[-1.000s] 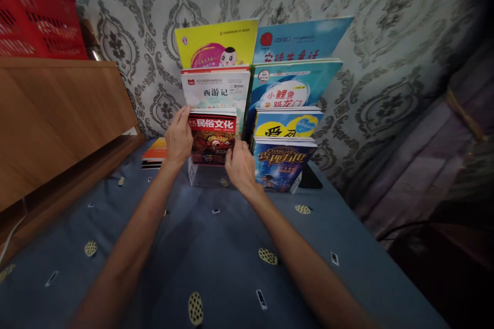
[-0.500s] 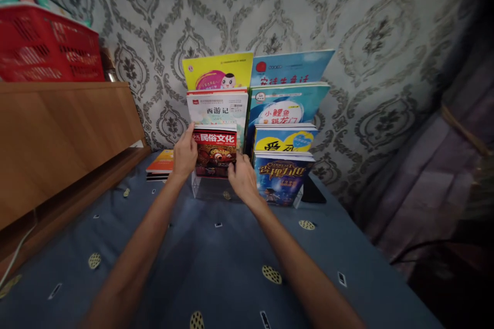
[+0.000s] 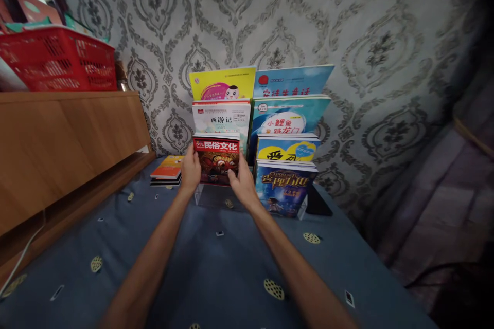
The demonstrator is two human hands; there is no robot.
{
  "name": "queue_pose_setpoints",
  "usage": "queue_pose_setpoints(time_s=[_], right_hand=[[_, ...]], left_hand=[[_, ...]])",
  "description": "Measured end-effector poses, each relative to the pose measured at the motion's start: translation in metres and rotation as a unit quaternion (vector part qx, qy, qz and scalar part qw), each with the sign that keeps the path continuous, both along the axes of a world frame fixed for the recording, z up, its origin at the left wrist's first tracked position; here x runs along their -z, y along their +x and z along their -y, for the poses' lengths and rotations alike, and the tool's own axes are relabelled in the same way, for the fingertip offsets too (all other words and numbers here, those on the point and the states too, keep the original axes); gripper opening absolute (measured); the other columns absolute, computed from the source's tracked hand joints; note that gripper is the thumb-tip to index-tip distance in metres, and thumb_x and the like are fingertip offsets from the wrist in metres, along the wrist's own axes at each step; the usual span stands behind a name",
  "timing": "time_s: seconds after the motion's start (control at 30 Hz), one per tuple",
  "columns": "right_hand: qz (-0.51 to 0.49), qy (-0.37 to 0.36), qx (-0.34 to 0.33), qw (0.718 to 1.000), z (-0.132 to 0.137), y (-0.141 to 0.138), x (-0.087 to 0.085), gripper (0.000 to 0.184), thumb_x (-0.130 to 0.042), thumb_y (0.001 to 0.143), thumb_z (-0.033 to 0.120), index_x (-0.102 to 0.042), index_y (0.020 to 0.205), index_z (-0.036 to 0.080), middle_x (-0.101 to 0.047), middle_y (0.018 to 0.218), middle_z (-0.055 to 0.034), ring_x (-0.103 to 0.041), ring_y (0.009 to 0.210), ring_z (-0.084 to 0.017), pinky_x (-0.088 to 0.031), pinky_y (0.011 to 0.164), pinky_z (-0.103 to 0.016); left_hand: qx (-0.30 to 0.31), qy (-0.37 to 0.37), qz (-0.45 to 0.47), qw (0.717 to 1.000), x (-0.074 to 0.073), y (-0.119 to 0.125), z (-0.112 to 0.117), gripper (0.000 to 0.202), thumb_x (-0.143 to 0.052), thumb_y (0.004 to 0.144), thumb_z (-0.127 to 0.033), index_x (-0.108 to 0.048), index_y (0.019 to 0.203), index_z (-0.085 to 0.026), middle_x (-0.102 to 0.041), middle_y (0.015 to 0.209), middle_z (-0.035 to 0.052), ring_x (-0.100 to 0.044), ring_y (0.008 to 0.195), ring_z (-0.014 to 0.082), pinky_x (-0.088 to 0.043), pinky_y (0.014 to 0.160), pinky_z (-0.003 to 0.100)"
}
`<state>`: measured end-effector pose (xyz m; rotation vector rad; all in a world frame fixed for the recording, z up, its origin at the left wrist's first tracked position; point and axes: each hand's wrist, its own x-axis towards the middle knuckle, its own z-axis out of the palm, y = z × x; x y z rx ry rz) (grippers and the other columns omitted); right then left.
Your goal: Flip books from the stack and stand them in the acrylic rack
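Observation:
A red-topped book (image 3: pixel 217 162) stands upright at the front of the left column of books, its cover facing me. My left hand (image 3: pixel 190 168) grips its left edge, while my right hand (image 3: pixel 243 181) holds the right edge with the thumb on the cover. Behind it rise a white book (image 3: pixel 221 117) and a taller yellow book (image 3: pixel 223 82). Beside my right hand, a dark blue book (image 3: pixel 284 187) fronts the right column, with a yellow-and-blue book (image 3: pixel 289 148) and teal book (image 3: pixel 290 113) behind. A clear stand (image 3: pixel 218 198) shows below the red-topped book.
Several books lie in a small pile (image 3: pixel 165 169) to the left. A wooden cabinet (image 3: pixel 73 149) bears a red basket (image 3: pixel 62 59). A black flat object (image 3: pixel 318 201) lies right of the stand. Patterned wallpaper (image 3: pixel 366 51) covers the wall behind.
My right hand has shifted up along the book's right edge, its fingers now behind that edge. My left hand has lowered slightly on the left edge. The view has tilted up somewhat.

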<state>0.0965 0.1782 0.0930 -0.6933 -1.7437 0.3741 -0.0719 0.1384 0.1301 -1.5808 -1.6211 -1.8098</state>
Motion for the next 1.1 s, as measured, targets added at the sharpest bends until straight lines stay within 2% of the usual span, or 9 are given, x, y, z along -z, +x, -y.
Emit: queue_pose_setpoints(time_s=[0.3,0.43,0.6,0.87,1.1], right_hand=[[0.024,-0.027,-0.007,0.999,-0.001,0.004,-0.007,0.078,-0.051,0.085,0.021,-0.026,0.159,0.014,-0.043,0.157,-0.0143,-0.041,0.144,-0.03,-0.033,0.121,-0.052],[0.022,-0.024,-0.004,0.999,-0.001,0.005,-0.007,0.079,-0.05,0.086,0.021,-0.023,0.16,0.017,-0.044,0.156,-0.0125,-0.042,0.143,-0.03,-0.034,0.12,-0.053],[0.03,-0.023,0.001,0.999,0.002,0.005,-0.008,0.08,-0.049,0.085,0.019,-0.021,0.16,0.015,-0.042,0.157,-0.0139,-0.043,0.142,-0.031,-0.035,0.119,-0.053],[0.025,-0.017,0.001,1.0,0.004,0.005,-0.008,0.082,-0.05,0.085,0.019,-0.018,0.161,0.016,-0.04,0.159,-0.0125,-0.042,0.143,-0.032,-0.035,0.12,-0.053],[0.028,-0.027,0.006,0.999,0.006,0.005,-0.01,0.081,-0.049,0.085,0.02,-0.02,0.16,0.014,-0.042,0.158,-0.0134,-0.043,0.143,-0.031,-0.035,0.12,-0.053]], left_hand=[[-0.108,-0.097,-0.011,0.989,-0.008,0.011,0.007,0.039,-0.037,0.098,-0.017,-0.06,0.129,-0.015,-0.072,0.118,0.0135,-0.067,0.112,0.028,-0.05,0.097,0.039],[-0.134,-0.123,-0.014,0.983,-0.012,0.017,0.01,0.04,-0.038,0.099,-0.017,-0.06,0.132,-0.015,-0.073,0.115,0.0137,-0.067,0.111,0.029,-0.051,0.095,0.038],[-0.145,-0.142,-0.022,0.979,-0.013,0.018,0.011,0.043,-0.036,0.099,-0.017,-0.058,0.136,-0.014,-0.072,0.118,0.0146,-0.069,0.107,0.03,-0.051,0.093,0.039],[-0.138,-0.144,-0.016,0.98,-0.012,0.017,0.01,0.043,-0.036,0.099,-0.019,-0.058,0.136,-0.015,-0.071,0.122,0.014,-0.068,0.11,0.03,-0.05,0.097,0.041],[-0.144,-0.145,-0.01,0.979,-0.014,0.02,0.011,0.042,-0.037,0.098,-0.017,-0.059,0.134,-0.015,-0.072,0.118,0.0153,-0.068,0.109,0.0319,-0.051,0.097,0.044]])
